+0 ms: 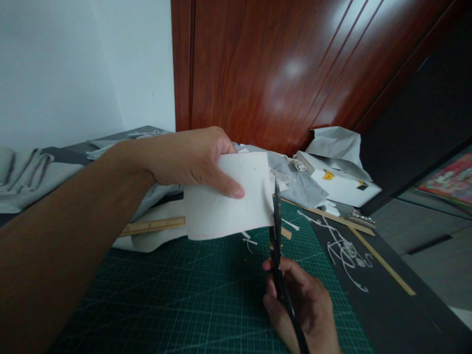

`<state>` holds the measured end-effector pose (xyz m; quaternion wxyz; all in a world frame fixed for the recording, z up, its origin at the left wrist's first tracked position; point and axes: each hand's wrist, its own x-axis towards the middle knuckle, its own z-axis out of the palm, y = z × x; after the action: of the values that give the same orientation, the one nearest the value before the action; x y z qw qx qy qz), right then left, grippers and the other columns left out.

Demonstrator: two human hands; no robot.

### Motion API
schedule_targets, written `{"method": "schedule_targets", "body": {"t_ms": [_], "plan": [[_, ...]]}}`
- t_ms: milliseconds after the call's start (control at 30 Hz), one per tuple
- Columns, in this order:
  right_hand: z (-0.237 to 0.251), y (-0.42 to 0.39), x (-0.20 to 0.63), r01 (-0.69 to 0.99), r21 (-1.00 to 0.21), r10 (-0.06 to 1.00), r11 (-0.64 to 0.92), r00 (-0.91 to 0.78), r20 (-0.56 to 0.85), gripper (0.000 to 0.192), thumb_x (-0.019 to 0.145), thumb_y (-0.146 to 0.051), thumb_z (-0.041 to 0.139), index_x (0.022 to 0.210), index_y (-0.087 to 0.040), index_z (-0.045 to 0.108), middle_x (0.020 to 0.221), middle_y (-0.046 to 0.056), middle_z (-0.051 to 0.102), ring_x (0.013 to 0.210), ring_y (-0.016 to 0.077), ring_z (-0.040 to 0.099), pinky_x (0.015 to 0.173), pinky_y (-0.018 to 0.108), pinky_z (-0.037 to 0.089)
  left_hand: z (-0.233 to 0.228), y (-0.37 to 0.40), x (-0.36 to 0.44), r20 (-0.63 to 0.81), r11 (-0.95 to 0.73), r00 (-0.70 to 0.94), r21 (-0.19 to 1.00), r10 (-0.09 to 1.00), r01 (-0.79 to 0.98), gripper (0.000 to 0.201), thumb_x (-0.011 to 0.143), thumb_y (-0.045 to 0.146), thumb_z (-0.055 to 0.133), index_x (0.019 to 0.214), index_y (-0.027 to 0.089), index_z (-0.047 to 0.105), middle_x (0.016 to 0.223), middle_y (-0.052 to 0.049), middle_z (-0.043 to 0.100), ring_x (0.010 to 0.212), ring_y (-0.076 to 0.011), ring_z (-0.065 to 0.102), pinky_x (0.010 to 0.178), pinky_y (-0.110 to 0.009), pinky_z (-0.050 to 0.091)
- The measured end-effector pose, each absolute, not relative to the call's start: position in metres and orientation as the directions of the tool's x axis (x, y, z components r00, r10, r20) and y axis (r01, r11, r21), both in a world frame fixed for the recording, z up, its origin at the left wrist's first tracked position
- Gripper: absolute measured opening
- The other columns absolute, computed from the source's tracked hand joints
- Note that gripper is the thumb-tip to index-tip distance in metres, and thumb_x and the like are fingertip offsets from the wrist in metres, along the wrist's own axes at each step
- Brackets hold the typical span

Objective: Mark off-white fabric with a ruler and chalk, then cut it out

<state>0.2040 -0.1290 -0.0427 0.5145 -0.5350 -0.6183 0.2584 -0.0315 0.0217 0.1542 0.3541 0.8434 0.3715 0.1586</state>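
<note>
My left hand [188,160] pinches a white square of fabric [228,206] by its upper edge and holds it in the air above the green cutting mat [177,300]. My right hand [302,307] grips black scissors [277,231] that point upward. Their blades stand at the right edge of the fabric, touching or just beside it.
A wooden ruler [151,226] lies on white cloth behind the held fabric. Thin white fabric trimmings [342,250] litter the dark table to the right. Grey and white fabric piles [332,167] and a white box [346,189] sit at the back, before a brown wooden door [280,69].
</note>
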Motion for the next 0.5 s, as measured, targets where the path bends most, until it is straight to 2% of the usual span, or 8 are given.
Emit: {"method": "schedule_targets", "body": {"t_ms": [500], "plan": [[-0.0451, -0.1284, 0.2062, 0.440, -0.818, 0.892, 0.371, 0.077, 0.446, 0.023, 0.079, -0.024, 0.068, 0.102, -0.027, 0.072, 0.064, -0.006, 0.056, 0.046, 0.0114, 0.050, 0.041, 0.021, 0.038, 0.1541, 0.0201, -0.0313, 0.020, -0.487, 0.688, 0.722, 0.725, 0.492, 0.027, 0.071, 0.039, 0.087, 0.074, 0.014, 0.077, 0.077, -0.009, 0.081, 0.059, -0.0204, 0.072, 0.045, -0.021, 0.049]]}}
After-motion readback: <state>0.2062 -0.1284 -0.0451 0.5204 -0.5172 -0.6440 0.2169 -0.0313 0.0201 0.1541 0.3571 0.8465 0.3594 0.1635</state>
